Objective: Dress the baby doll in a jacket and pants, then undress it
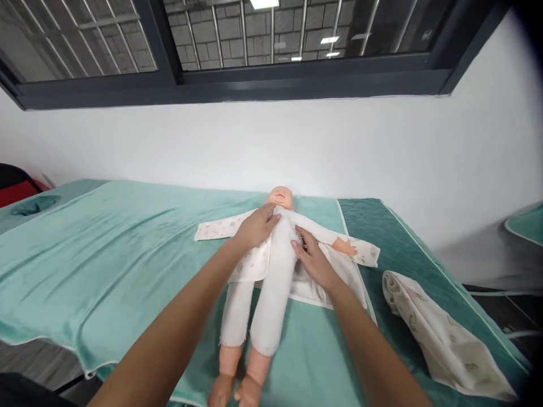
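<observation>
A baby doll point(280, 197) lies on its back, head toward the wall, with white padded legs point(274, 299) and bare feet. A white printed baby jacket point(250, 268) is on it, sleeves spread to both sides. One front panel covers part of the torso; the other side lies spread out on the right. My left hand point(258, 226) is at the upper chest, thumb and fingers closed on the jacket's front edge. Beside the doll's torso rests my right hand point(314, 259), thumb and fingers apart, touching the white padding; some fingertips are hidden.
A teal sheet point(139, 254) covers the bed, with a darker green cover point(365, 217) at the right. A folded printed cloth point(445, 333) lies at the right front. Behind the bed stand a white wall point(237, 147) and a dark-framed window point(297, 79).
</observation>
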{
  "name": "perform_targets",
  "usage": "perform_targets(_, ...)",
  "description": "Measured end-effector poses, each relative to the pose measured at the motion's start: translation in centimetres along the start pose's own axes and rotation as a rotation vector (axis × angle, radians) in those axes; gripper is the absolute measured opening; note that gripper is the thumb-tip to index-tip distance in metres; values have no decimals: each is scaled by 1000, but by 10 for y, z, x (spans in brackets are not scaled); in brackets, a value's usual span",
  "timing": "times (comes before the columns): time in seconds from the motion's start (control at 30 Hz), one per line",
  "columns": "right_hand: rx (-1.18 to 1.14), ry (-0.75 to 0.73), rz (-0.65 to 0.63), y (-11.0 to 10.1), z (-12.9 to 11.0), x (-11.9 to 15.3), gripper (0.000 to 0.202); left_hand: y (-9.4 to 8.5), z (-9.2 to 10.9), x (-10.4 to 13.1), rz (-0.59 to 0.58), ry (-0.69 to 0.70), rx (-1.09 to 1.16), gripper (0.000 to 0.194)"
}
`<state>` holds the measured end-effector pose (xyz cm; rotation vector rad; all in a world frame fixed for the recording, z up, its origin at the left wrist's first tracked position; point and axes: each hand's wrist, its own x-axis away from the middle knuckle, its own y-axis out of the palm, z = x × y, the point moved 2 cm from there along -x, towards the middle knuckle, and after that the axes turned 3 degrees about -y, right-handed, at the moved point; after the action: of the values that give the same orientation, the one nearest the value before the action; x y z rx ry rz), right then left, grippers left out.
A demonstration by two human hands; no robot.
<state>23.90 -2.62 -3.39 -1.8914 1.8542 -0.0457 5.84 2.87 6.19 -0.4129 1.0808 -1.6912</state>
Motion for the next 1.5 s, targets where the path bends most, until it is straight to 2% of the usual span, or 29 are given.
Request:
perform_targets(0.1,7,-21,19,-1,-1,-2,63,9,25,-16,29,61,-172,33)
perform_targets(0.2,7,-74,17,-1,0,-3,58,39,62,-30,9,216,-343,30)
perform_targets(0.3,36,-96,-41,-1,5,-3,51,83,98,-41,-203,380,-472,27)
perform_targets(0.4,86,-74,-74,-2,9,0,51,119,117,-53,-372,394,-573,30)
perform_targets(0.47,97,-92,-85,-4,7,3,53,129,121,-62,-486,355,-636,29)
perform_targets(0.57,78,-144,-123,-11,-5,6,52,123,118,-76,-586,303,-664,21)
perform_targets(0.73,22,-114,-192,-37,-22,4,43,92,103,-91,-529,304,-646,34)
perform_targets(0.8,35,-58,-130,-53,-15,2,37,83,96,-93,-503,280,-615,36)
perform_targets(0.87,162,78,62,-71,1,-1,33,78,90,-93,-470,259,-578,36)
perform_targets(0.93,386,241,275,-86,19,0,32,75,85,-92,-429,261,-558,34)
perform_targets(0.97,487,304,322,-91,27,0,33,75,83,-91,-410,268,-553,34)
perform_targets(1.03,603,386,297,-93,37,0,38,75,80,-90,-386,283,-550,34)
perform_targets(1.13,611,422,205,-90,41,0,34,78,76,-87,-375,308,-561,33)
perform_targets(1.23,468,387,326,-96,40,-2,25,79,74,-83,-350,364,-609,31)
perform_targets(1.33,-5,430,538,-106,44,-1,24,79,72,-80,-314,399,-653,29)
perform_targets(1.4,-321,478,627,-111,47,0,28,78,72,-77,-323,412,-699,29)
perform_targets(1.5,-546,451,691,-115,43,2,33,78,72,-73,-380,436,-780,26)
